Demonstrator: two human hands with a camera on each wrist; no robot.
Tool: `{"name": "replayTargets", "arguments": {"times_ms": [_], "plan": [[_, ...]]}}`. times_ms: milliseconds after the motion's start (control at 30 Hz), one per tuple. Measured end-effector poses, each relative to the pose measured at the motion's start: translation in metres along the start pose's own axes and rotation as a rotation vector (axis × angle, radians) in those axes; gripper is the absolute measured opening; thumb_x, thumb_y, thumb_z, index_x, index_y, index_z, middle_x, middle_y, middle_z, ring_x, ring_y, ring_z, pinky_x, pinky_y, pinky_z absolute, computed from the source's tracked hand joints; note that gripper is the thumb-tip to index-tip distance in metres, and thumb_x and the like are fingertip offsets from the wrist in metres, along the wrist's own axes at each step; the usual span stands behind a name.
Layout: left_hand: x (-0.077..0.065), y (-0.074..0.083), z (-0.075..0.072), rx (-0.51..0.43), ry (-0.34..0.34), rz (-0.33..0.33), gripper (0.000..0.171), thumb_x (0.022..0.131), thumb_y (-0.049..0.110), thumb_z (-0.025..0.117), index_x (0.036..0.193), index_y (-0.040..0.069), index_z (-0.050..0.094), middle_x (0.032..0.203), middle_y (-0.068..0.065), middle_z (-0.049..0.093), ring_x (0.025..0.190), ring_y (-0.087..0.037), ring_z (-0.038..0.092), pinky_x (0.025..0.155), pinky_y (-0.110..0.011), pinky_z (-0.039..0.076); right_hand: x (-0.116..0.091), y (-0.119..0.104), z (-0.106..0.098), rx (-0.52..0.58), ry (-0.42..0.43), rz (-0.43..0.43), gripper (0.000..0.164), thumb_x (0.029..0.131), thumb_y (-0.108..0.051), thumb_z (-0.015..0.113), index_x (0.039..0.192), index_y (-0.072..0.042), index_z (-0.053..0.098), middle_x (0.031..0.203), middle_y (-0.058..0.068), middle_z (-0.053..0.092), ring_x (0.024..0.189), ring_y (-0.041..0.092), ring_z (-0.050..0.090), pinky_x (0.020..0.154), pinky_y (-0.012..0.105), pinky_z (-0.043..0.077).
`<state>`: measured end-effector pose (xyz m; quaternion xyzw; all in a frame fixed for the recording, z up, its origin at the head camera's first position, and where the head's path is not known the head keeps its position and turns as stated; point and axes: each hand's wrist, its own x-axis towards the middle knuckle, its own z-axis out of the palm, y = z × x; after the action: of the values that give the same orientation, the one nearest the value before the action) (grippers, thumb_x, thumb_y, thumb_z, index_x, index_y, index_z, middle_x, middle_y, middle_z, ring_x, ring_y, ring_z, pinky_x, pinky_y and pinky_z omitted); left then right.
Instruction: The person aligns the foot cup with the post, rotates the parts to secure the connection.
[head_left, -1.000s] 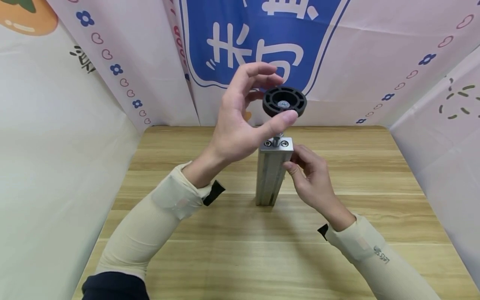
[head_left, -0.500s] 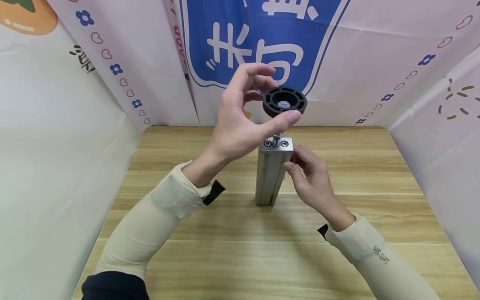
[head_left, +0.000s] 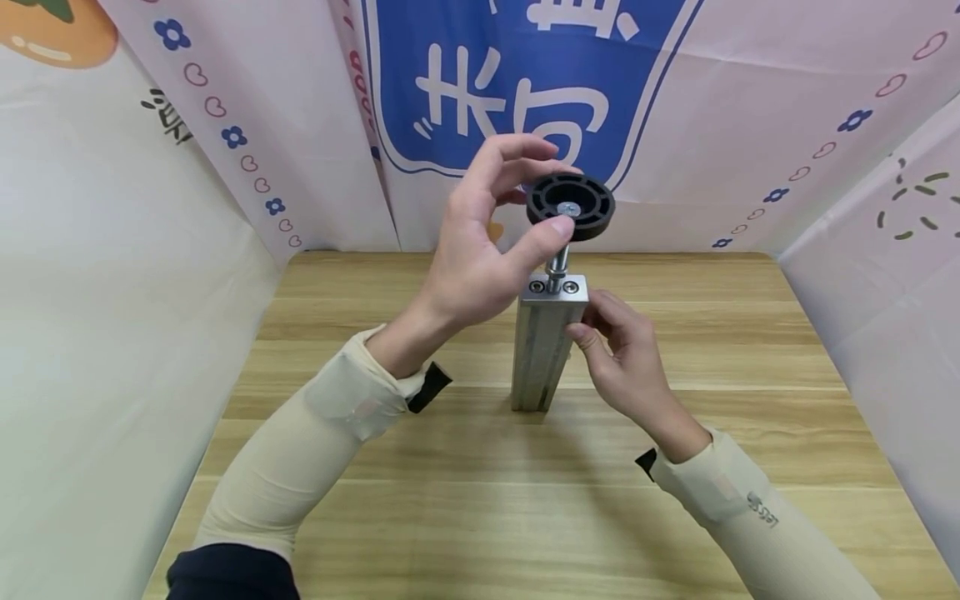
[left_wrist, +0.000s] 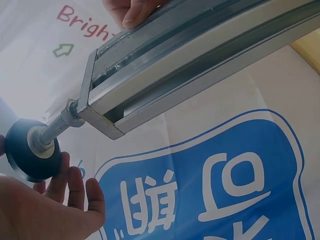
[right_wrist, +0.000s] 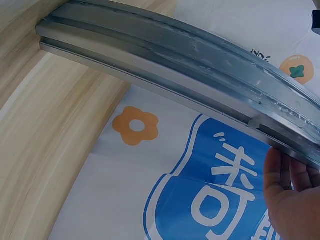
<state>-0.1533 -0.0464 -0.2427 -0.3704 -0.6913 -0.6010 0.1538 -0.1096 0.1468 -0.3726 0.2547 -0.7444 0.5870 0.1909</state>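
An aluminium profile (head_left: pixel 538 354) stands upright on the table, with an end plate (left_wrist: pixel 102 123) and screws on top. From the plate rises a threaded stud (left_wrist: pixel 55 129) with a hex nut (left_wrist: pixel 74 113) against or near the plate. The stud carries a round black levelling foot (head_left: pixel 596 218), its ribbed underside facing up. My left hand (head_left: pixel 474 250) pinches the foot's edge, thumb at the front and fingers behind. My right hand (head_left: pixel 628 358) grips the profile's right side near its top, thumb in front; its other fingertips are partly hidden.
The wooden table (head_left: pixel 450 500) runs back to a printed cloth wall (head_left: pixel 675 150) close behind the profile. White cloth walls stand at the left (head_left: pixel 97 292) and right (head_left: pixel 885 225).
My left thumb has slid left along the near rim of the foot, uncovering more of the stud. My right hand and the profile have stayed in place.
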Motion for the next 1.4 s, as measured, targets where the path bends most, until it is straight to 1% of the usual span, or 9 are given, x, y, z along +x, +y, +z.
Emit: {"name": "replayTargets", "arguments": {"times_ms": [100,200,367,567,767,867,1067,1167,1400], "plan": [[-0.0005,0.0012,0.0006,-0.017,-0.018,-0.006,0.052,0.090,0.021,0.061,0.135,-0.005,0.051,0.130,-0.018,0.072,0.117,-0.021,0.067,0.101,-0.031,0.045,0.0000,0.0002,0.0008,0.005,0.006,-0.007,0.023,0.099,0.001,0.065,0.121,0.008,0.069,0.096,0.010,0.064,0.082,0.012,0.056,0.072,0.020,0.050],[-0.0015,0.0024,0.0011,-0.019,-0.029,-0.007,0.052,0.092,0.020,0.059,0.137,-0.005,0.050,0.135,-0.018,0.071,0.121,-0.020,0.066,0.102,-0.030,0.044,0.0000,0.0002,0.0013,0.009,0.011,-0.013,0.024,0.096,0.007,0.065,0.121,0.008,0.069,0.095,0.008,0.064,0.082,0.012,0.056,0.071,0.021,0.050],[-0.0015,0.0029,0.0016,0.017,-0.011,0.007,0.057,0.091,0.025,0.062,0.138,-0.004,0.050,0.139,-0.017,0.066,0.128,-0.019,0.059,0.104,-0.031,0.042,-0.0002,0.0008,0.0009,0.009,0.012,-0.013,0.026,0.095,0.010,0.065,0.121,0.008,0.069,0.096,0.005,0.064,0.082,0.012,0.056,0.072,0.021,0.050],[0.0007,0.0029,0.0034,0.085,0.056,0.060,0.068,0.084,0.030,0.072,0.138,-0.005,0.051,0.131,-0.017,0.063,0.121,-0.017,0.057,0.103,-0.033,0.046,-0.0001,0.0006,0.0006,0.014,0.004,-0.012,0.025,0.097,0.007,0.065,0.121,0.008,0.069,0.095,0.004,0.063,0.082,0.012,0.055,0.071,0.021,0.049],[0.0020,0.0043,0.0042,0.119,0.093,0.049,0.072,0.077,0.023,0.087,0.136,-0.003,0.053,0.122,-0.014,0.065,0.115,-0.015,0.059,0.103,-0.032,0.047,-0.0005,0.0015,0.0008,0.025,0.008,-0.026,0.027,0.094,0.011,0.066,0.121,0.007,0.069,0.094,0.002,0.061,0.081,0.012,0.054,0.071,0.021,0.049],[0.0025,0.0044,0.0046,0.127,0.101,0.049,0.074,0.075,0.020,0.090,0.135,-0.003,0.054,0.119,-0.014,0.066,0.113,-0.015,0.059,0.102,-0.032,0.047,-0.0006,0.0014,0.0006,0.024,0.009,-0.024,0.027,0.094,0.011,0.066,0.121,0.007,0.069,0.094,0.001,0.061,0.082,0.012,0.054,0.072,0.021,0.049],[0.0024,0.0029,0.0048,0.127,0.116,0.063,0.072,0.076,0.019,0.089,0.134,-0.005,0.053,0.116,-0.017,0.066,0.110,-0.015,0.060,0.099,-0.032,0.048,-0.0009,0.0018,0.0004,0.016,0.008,-0.017,0.027,0.094,0.011,0.065,0.121,0.006,0.069,0.094,0.001,0.062,0.082,0.012,0.054,0.072,0.021,0.049],[0.0021,0.0024,0.0042,0.125,0.112,0.059,0.070,0.077,0.020,0.089,0.133,-0.004,0.054,0.116,-0.015,0.069,0.111,-0.014,0.062,0.099,-0.032,0.048,-0.0010,0.0018,0.0004,0.016,0.008,-0.014,0.027,0.094,0.010,0.065,0.121,0.006,0.069,0.095,0.002,0.062,0.082,0.012,0.054,0.072,0.021,0.049],[0.0006,0.0006,0.0027,0.090,0.077,0.069,0.062,0.084,0.021,0.079,0.133,-0.005,0.052,0.123,-0.017,0.071,0.116,-0.016,0.063,0.101,-0.032,0.044,-0.0008,0.0019,0.0001,0.013,0.010,-0.014,0.026,0.096,0.007,0.065,0.122,0.007,0.069,0.096,0.004,0.063,0.082,0.012,0.055,0.072,0.022,0.050]]}}
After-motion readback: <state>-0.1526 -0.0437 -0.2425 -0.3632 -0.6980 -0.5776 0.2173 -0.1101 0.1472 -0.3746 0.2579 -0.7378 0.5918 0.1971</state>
